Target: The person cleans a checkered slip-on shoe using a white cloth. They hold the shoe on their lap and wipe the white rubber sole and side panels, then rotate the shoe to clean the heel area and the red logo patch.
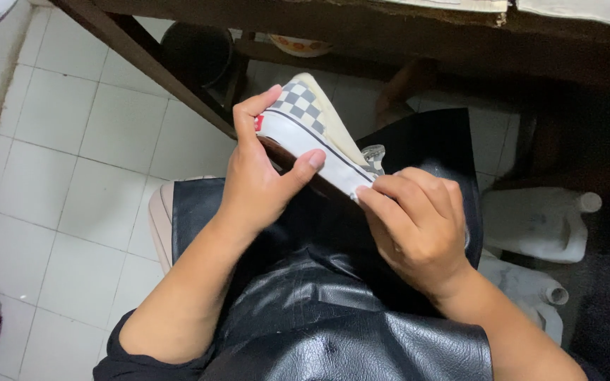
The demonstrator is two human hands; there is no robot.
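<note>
The left hand sits just left of the frame's centre, wrapped around the heel end of a slip-on canvas shoe with a grey-and-white checkerboard upper, cream side panel and thick white rubber sidewall. Its index finger curls over the heel, where a small red tab shows, and its thumb presses flat against the white sidewall, so the hand is closed on the shoe. The shoe lies tilted on its side in the upper middle of the frame, its brown sole turned toward the person and its length running diagonally down to the right.

The right hand, right of centre, grips the toe end of the shoe; its fingers are bent tightly and pinch at the edge where sidewall meets sole, beside a bit of checkered fabric.

At the far left of the frame lies a white tiled floor, with a pink and dark object partly cut off at the lower left corner. Under both forearms a glossy black leather-like apron covers the lap, over a pale striped seat edge. Across the top runs a dark wooden table frame with a slanting leg, a dark round bucket beneath it. At the right stand 2 white plastic jugs.
</note>
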